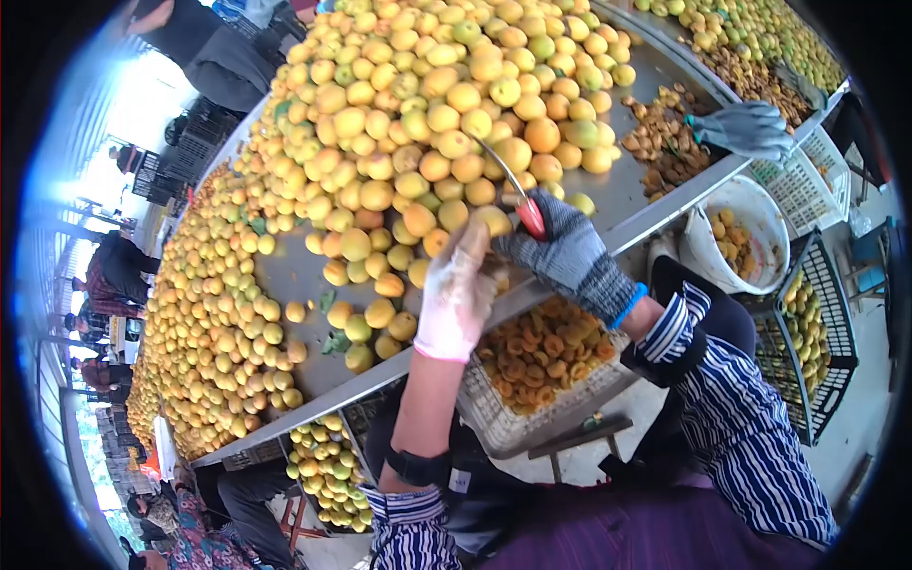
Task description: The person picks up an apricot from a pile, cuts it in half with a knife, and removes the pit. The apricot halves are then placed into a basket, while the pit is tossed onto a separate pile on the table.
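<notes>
My left hand [454,290], in a stained pale glove with a pink cuff, is closed round a yellow fruit [494,221] at the table's near edge. My right hand [563,249], in a grey knit glove with a blue cuff, grips a curved knife [529,215] by its red handle, its thin blade pointing up and left over the fruit. The two hands are close together, with the fruit between them. Beyond them a big heap of yellow-orange fruit [408,104] lies on the metal table [313,266]. Below the hands, a white crate [494,418] holds split fruit [543,353].
A pile of brown pits [665,133] and a grey glove [743,130] lie at the right. Beside the table stand a white bucket [750,199], a white basket [815,185] and a black crate [836,356] of fruit. Other people [119,275] are along the left.
</notes>
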Demonstrator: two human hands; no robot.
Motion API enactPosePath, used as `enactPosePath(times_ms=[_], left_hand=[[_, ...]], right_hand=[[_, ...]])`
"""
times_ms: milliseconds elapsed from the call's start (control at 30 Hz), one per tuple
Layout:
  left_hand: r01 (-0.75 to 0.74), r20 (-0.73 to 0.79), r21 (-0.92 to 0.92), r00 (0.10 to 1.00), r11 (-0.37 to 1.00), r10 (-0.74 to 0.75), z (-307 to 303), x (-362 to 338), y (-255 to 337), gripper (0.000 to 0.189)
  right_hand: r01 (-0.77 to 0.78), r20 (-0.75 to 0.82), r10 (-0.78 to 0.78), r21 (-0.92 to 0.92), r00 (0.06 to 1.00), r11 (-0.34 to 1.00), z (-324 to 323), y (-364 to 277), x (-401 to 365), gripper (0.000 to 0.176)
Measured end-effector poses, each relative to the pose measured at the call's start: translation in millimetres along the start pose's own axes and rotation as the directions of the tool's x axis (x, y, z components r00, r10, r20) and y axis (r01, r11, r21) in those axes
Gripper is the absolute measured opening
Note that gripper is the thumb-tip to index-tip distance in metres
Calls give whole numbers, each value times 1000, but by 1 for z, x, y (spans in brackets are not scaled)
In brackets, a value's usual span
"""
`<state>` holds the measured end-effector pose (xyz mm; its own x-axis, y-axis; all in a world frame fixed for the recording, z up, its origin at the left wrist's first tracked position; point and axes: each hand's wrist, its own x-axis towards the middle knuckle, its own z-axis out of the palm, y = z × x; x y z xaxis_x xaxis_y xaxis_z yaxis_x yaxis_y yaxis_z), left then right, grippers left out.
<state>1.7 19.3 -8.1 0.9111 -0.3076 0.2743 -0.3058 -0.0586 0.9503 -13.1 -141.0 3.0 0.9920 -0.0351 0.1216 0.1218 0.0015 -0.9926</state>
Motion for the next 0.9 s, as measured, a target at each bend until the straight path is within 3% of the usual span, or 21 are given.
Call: enactPosePath(times_ms=[33,67,100,133,300,367,400,500,533,633,733,900], left_hand=[[-405,194,475,914,781,356,-8,-3,-12,48],[-98,102,29,990,995,95,-7,-5,-4,47],[234,148,-434,971,870,-187,-4,-6,9,47],[434,198,-725,875,535,-443,-8,-2,24,48],[255,61,-636,958,728,-282,-34,3,42,51],[213,-12,-438,970,874,-242,-40,1,44,55],[218,-45,-404,965,888,-258,-39,2,50,55],[142,-47,-342,985,929,-167,-41,1,47,56],[153,-69,-336,980,929,-187,-41,1,47,55],[209,-58,-343,968,916,-243,-41,-1,54,54],[244,-68,-217,962,945,-264,-42,0,52,53],[207,-57,-211,973,955,-224,-29,2,60,52]], right_hand=[[-12,24,12,-12,1000,1000,-1,-2,0,46],[-51,59,46,79,997,996,-1,-9,-2,43],[-158,84,145,180,986,971,0,-25,-5,39],[-160,83,145,216,986,963,1,-27,-6,38],[-215,99,196,246,976,945,-3,-37,-11,37],[-272,129,269,10,954,962,-6,-37,-12,35],[-194,117,194,-16,974,981,-4,-32,-13,34],[-173,207,181,-52,962,983,-6,-41,-15,32],[-48,215,66,-90,974,995,-5,-28,-13,29],[-164,269,168,-37,948,986,-7,-36,-13,25],[-181,276,161,48,948,982,-5,-24,-13,24],[-215,331,185,58,925,975,-4,-24,-13,26]])
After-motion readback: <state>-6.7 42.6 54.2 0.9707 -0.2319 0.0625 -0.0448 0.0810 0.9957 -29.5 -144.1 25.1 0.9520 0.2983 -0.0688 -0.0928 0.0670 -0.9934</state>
